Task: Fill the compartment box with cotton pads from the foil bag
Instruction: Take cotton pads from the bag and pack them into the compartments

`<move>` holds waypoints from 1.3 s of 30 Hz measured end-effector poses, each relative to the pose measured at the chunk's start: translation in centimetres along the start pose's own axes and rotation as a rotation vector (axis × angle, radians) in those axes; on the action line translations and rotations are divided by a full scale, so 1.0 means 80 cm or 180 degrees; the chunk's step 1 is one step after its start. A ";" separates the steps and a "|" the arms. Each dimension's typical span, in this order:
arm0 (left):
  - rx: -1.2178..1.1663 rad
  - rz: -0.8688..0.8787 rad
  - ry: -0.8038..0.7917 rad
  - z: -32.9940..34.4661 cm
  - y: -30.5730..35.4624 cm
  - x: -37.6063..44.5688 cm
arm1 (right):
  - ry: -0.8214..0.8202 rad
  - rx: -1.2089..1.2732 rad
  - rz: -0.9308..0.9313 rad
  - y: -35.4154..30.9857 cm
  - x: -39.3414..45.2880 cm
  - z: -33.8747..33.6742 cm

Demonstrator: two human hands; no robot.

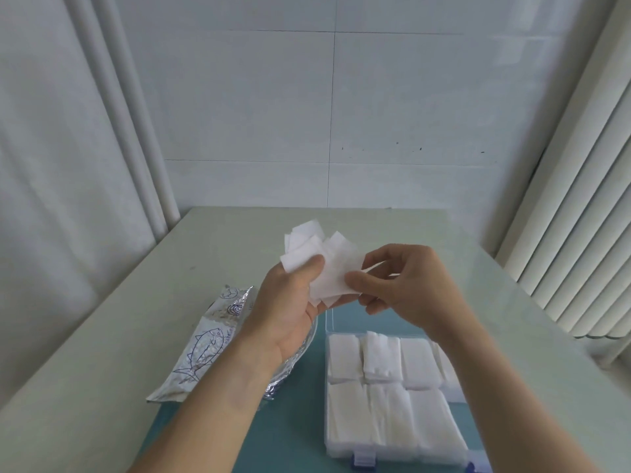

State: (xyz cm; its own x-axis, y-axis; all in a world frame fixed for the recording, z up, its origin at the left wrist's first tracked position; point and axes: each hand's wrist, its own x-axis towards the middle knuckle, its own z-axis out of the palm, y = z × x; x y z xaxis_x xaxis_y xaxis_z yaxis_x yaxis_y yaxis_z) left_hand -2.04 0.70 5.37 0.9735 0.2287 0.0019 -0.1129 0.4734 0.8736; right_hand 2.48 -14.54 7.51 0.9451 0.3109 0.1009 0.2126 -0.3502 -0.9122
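**Both hands hold a fan of cotton pads above a filled box**

Head view: A person's left hand (290, 302) is raised above the middle of the tabletop (392, 230), palm up, gripping a loose fan of white cotton pads (321, 257). The thumb (309, 268) presses across the front of the pads, pinning them against the fingers behind; those fingers are mostly hidden by the pads. The right hand (399, 281) meets the fan from the right, its thumb and forefinger pinching the lower right edge of the pads, the other fingers curled beneath. The pads stick out above and to the left of both hands, splayed at different angles.

Below the right forearm, near the tabletop's near edge, sits the clear compartment box (392, 387) on a teal mat (297, 428). Every compartment in sight holds stacked white pads; the right-hand compartments are partly hidden by the arm. The silver foil bag (208, 346), printed with a blue fish, lies to the left of the box, partly under the left wrist.
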 end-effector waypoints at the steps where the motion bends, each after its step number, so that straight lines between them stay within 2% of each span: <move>1: -0.0089 -0.0039 -0.0019 0.001 0.000 -0.001 | 0.0036 -0.0089 -0.0041 0.000 0.000 -0.001; 9: -0.0803 -0.0346 -0.0062 0.000 -0.001 0.002 | 0.0882 -0.1091 -0.0560 0.005 -0.003 0.020; 13: -0.0856 -0.0208 -0.0004 -0.001 -0.002 0.005 | 0.0895 -0.1114 -0.0858 0.006 -0.004 0.034; 19: -0.1019 0.0108 0.0143 0.004 -0.004 0.005 | 0.0977 -0.0222 -0.0709 -0.002 -0.008 0.029; 22: -0.1016 0.0286 0.0257 0.008 -0.010 0.004 | 0.0459 0.1431 -0.0143 -0.009 -0.011 0.027; 24: -0.0988 0.0372 0.0256 0.012 -0.014 0.002 | 0.0097 0.1968 0.0291 -0.010 -0.013 0.033; 26: -0.0805 0.0452 0.0223 0.015 -0.019 -0.001 | 0.0000 0.1801 0.0517 -0.003 -0.011 0.042; 33: -0.0801 0.0476 0.0447 0.018 -0.026 -0.002 | 0.0376 0.1229 0.0555 0.010 -0.004 0.050; 39: -0.0784 0.0339 0.0372 0.016 -0.024 -0.003 | 0.0171 0.0969 0.0546 0.010 -0.004 0.042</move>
State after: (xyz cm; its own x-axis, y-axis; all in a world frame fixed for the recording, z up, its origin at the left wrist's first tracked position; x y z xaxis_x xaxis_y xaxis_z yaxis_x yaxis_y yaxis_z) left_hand -1.81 -1.33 4.33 0.9257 0.3779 0.0185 -0.2720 0.6305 0.7270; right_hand 1.55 -11.94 5.46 0.9740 0.2207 -0.0507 -0.0265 -0.1115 -0.9934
